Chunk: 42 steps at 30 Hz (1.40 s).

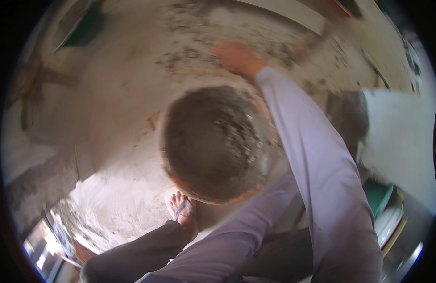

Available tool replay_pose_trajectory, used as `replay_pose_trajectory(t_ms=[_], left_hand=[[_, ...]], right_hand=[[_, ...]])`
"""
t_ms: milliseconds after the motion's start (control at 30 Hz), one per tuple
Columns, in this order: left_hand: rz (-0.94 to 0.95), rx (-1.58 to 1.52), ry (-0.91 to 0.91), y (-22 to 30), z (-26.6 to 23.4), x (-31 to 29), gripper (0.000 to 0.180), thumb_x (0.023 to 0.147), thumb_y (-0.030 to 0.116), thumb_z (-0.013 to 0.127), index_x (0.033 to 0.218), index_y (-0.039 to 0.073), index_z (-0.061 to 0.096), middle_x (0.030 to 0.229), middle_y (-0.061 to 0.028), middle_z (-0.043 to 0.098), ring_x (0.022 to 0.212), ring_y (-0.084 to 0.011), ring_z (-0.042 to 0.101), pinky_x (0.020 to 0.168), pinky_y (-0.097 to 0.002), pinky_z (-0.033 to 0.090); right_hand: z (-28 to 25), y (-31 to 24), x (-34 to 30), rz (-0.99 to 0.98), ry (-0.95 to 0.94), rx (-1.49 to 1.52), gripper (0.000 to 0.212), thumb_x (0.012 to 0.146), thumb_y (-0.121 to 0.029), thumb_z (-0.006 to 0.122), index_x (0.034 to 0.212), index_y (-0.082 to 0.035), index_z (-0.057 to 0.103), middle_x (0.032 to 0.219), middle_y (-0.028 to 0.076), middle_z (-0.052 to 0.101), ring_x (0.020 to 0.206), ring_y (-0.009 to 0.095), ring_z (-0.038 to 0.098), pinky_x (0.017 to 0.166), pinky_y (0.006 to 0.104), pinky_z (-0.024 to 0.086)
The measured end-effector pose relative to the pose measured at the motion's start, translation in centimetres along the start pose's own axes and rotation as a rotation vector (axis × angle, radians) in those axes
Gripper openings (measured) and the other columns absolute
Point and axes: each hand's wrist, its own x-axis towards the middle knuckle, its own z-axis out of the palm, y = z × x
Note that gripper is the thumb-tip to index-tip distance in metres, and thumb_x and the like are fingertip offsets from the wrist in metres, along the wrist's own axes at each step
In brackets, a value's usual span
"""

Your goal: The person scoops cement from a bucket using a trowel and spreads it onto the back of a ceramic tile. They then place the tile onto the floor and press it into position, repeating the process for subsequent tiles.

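Observation:
A round basin (176, 175) with an orange-brown rim holds wet grey mortar (199, 137), smooth on the left and lumpy on the right. Across its right side my right arm reaches forward. My right hand (239, 57), smeared by motion, is at the far right rim; whether its fingers grip the rim does not show. My left sleeve (246, 231) runs from the lower edge toward the basin's near right side. Behind the right sleeve, my left hand is hidden.
Mortar crumbs (189, 52) litter the floor beyond the basin. My sandalled foot (184, 210) stands close to its near left side. A concrete ledge (38, 188) lies at left, a green object (88, 26) far left. Green and white items (385, 207) sit at lower right.

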Motion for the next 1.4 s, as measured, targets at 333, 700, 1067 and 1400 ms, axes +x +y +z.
replay_pose_trajectory(t_ms=[333, 700, 1067, 1400], left_hand=[[0.073, -0.142, -0.067, -0.4, -0.1, 2.4, 0.044, 0.085, 0.026, 0.071, 0.116, -0.002, 0.057, 0.118, -0.0070, 0.056, 0.111, -0.0141, 0.049, 0.102, -0.0295, 0.034], [-0.002, -0.006, 0.004, 0.0, -0.4, 2.7, 0.045, 0.083, 0.029, 0.074, 0.111, -0.002, 0.060, 0.115, -0.0073, 0.059, 0.108, -0.0172, 0.052, 0.096, -0.0280, 0.038], [0.068, -0.049, -0.035, -1.2, -0.3, 2.4, 0.043, 0.087, 0.031, 0.072, 0.114, -0.001, 0.059, 0.113, -0.0058, 0.059, 0.110, -0.0164, 0.053, 0.094, -0.0269, 0.042], [0.052, -0.026, -0.089, 0.3, -0.5, 2.1, 0.063, 0.097, 0.037, 0.055, 0.136, -0.009, 0.037, 0.137, -0.0165, 0.044, 0.124, -0.0242, 0.048, 0.107, -0.0317, 0.038]], right_hand=[[1.8, -2.5, -11.8, 0.314, 0.378, 0.196, 0.013, 0.080, -0.013, 0.056, 0.090, -0.006, 0.060, 0.108, 0.014, 0.059, 0.100, 0.035, 0.057, 0.077, 0.0441, 0.051], [3.9, -3.9, -11.4, 0.175, 0.856, 0.021, 0.018, 0.084, -0.018, 0.054, 0.092, -0.010, 0.068, 0.125, 0.007, 0.056, 0.105, 0.031, 0.055, 0.085, 0.0410, 0.050], [3.1, -3.2, -12.9, 0.330, 0.546, 0.166, 0.012, 0.080, -0.010, 0.056, 0.082, -0.003, 0.065, 0.097, 0.013, 0.060, 0.097, 0.032, 0.058, 0.081, 0.0399, 0.053], [-4.6, -13.9, -37.9, 0.244, 0.428, 0.606, 0.016, 0.070, 0.004, 0.054, 0.084, 0.001, 0.060, 0.090, 0.016, 0.060, 0.088, 0.033, 0.058, 0.079, 0.0429, 0.045]])
